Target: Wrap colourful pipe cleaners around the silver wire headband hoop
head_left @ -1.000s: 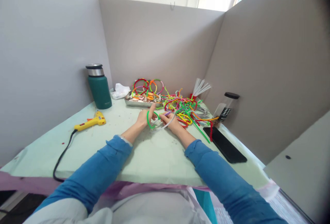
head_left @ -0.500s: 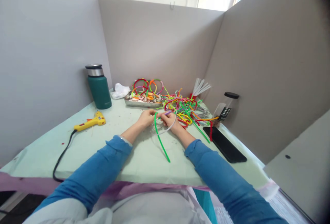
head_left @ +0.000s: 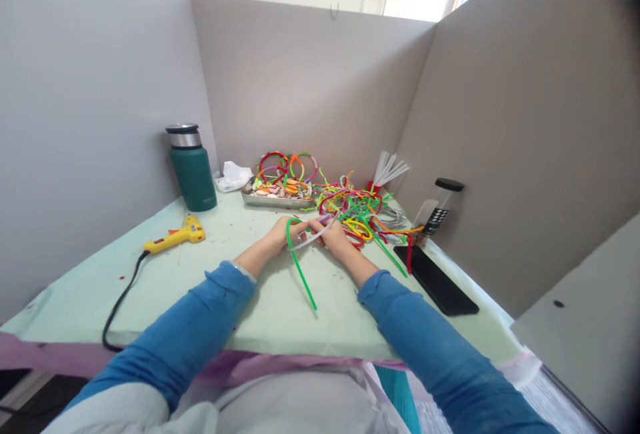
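Pinching a light-looking, bendy stem [head_left: 303, 277], best held by the far end, left hand [head_left: 281, 232] faces right hand [head_left: 335, 238], seemingly clamped on a band [head_left: 312, 240].

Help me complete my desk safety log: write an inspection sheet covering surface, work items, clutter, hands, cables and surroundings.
Surface: pale green table cover, dotted with small dark specks.
Work items: green pipe cleaner, bent over, one end hanging down; pale curved strip between the hands.
Clutter: pipe-cleaner tangle beside a metal tray of small pieces; yellow glue gun; green bottle, upright.
Hands: left hand, fingers closed on the pipe cleaner; right hand, fingers closed on the strip.
Cables: black cord runs from the glue gun to the near edge.
Surroundings: grey partition behind, more at both sides.
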`<action>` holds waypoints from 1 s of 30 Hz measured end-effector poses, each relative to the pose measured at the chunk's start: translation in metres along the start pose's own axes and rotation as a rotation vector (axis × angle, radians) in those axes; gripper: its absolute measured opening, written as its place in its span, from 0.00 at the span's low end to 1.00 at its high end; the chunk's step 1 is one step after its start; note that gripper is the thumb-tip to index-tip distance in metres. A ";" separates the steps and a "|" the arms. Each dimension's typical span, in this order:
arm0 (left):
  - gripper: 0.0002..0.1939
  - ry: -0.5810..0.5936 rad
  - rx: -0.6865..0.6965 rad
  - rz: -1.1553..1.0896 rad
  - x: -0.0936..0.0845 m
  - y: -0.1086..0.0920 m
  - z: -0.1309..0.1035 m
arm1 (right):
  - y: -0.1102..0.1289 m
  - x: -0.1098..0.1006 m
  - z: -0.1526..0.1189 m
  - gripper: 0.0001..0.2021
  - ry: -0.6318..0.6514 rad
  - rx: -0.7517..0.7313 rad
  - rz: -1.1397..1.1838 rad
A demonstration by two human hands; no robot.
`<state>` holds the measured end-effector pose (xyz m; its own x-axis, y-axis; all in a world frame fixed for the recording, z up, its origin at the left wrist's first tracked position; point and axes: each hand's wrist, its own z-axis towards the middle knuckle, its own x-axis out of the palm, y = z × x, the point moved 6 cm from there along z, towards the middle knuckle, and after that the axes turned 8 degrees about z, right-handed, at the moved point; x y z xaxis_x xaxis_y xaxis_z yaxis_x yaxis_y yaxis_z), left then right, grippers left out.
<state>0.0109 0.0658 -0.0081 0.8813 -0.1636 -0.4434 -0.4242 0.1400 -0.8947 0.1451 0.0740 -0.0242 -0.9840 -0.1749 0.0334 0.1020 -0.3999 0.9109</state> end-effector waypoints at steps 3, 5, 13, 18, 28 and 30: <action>0.18 -0.034 -0.004 0.112 -0.001 -0.001 -0.002 | 0.001 0.000 0.000 0.17 -0.005 0.005 -0.015; 0.19 -0.051 -0.008 0.118 -0.002 -0.003 -0.003 | 0.000 0.000 0.001 0.17 -0.014 0.019 -0.012; 0.18 -0.014 -0.024 0.033 0.000 0.002 0.002 | -0.002 -0.002 0.001 0.17 -0.039 0.017 0.019; 0.18 0.014 -0.035 -0.027 0.003 0.009 0.006 | 0.004 -0.002 0.000 0.18 -0.077 0.028 0.049; 0.17 0.026 0.018 -0.260 0.003 0.008 0.007 | 0.007 0.001 -0.001 0.17 -0.021 0.048 0.034; 0.18 0.029 0.029 -0.265 0.003 0.007 0.007 | 0.006 0.002 -0.001 0.17 -0.010 0.055 0.054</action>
<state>0.0122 0.0729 -0.0154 0.9542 -0.2260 -0.1960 -0.1732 0.1169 -0.9779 0.1445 0.0701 -0.0189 -0.9787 -0.1860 0.0869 0.1471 -0.3400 0.9288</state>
